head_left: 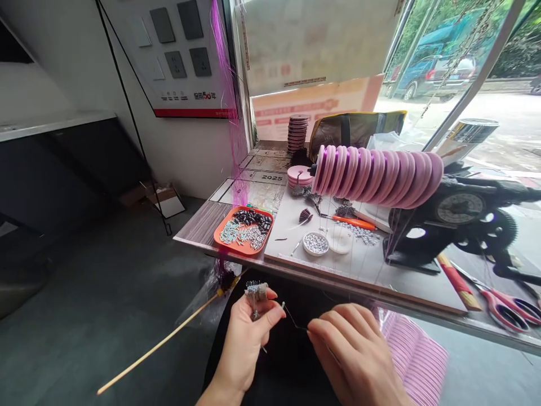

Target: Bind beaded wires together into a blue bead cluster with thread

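Gray floor (139, 304) and a pale wall (198, 146) fill the left side, with a pale stick (169, 341) slanting up toward the near edge of a cluttered counter (200, 224). An orange tray (247, 250) stands at the counter's left end, holding black, pale blue and silvery beads. Below it, over the person's dark lap, the left hand (253, 327) carries a small gray spiky piece (256, 290) at its fingers; its grip is narrow, thumb and finger pinched where a thin strand (295, 323), wire or thread, one cannot tell, meets them. That strand runs across the gap toward the right hand, past a white dish (315, 253) of pale beads on the counter above. The right hand (359, 344) holds the strand's other end in a tight fingertip grip. The step in hand appears to be fine two-handed handling of this strand; the next move likely calls for a steady left pinch and small, controlled movement from the right. Farther right, a row of pink spools (380, 175) sits above the counter, with red-handled scissors (507, 310) near its edge.
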`<move>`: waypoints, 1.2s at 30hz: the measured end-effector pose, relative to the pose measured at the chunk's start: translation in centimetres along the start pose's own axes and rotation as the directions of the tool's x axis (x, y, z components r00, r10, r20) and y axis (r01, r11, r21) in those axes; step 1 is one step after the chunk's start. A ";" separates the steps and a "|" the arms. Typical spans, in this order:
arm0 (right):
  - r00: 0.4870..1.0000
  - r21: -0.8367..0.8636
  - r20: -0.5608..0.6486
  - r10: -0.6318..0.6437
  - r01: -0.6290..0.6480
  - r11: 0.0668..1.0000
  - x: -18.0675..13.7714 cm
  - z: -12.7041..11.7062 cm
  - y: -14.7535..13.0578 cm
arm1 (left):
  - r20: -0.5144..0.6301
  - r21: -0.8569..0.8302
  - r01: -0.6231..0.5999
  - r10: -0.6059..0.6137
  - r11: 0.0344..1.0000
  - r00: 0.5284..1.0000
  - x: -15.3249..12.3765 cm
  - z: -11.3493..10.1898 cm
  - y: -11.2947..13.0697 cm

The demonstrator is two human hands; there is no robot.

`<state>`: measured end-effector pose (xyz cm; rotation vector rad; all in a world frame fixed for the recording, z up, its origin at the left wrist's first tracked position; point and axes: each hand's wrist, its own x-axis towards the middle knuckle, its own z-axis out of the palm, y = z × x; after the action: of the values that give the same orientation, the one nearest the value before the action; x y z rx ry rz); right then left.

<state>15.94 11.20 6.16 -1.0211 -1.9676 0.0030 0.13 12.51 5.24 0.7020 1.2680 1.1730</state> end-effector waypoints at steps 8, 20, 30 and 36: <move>1.000 -0.048 0.024 0.014 -0.013 0.999 -0.1 0.1 -0.3 | -0.025 -0.051 -0.002 0.001 0.999 1.000 0.0 -0.1 0.3; 0.996 -0.023 0.059 0.060 -0.058 0.998 -0.9 0.7 -0.2 | -0.033 -0.065 0.013 -0.015 0.998 0.999 -0.2 0.1 0.4; 0.990 0.024 0.104 0.097 -0.100 0.995 -0.6 0.0 -0.4 | -0.079 0.252 -0.307 0.336 0.918 0.939 -0.6 -0.1 -0.6; 0.988 0.018 0.108 0.108 -0.110 0.994 -0.2 -0.1 -0.4 | -0.041 0.399 -0.425 0.479 0.813 0.877 -1.4 -0.1 -1.3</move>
<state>15.86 10.77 6.23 -1.1326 -2.0007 0.1439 0.54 10.82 4.48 1.2860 1.5169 1.3932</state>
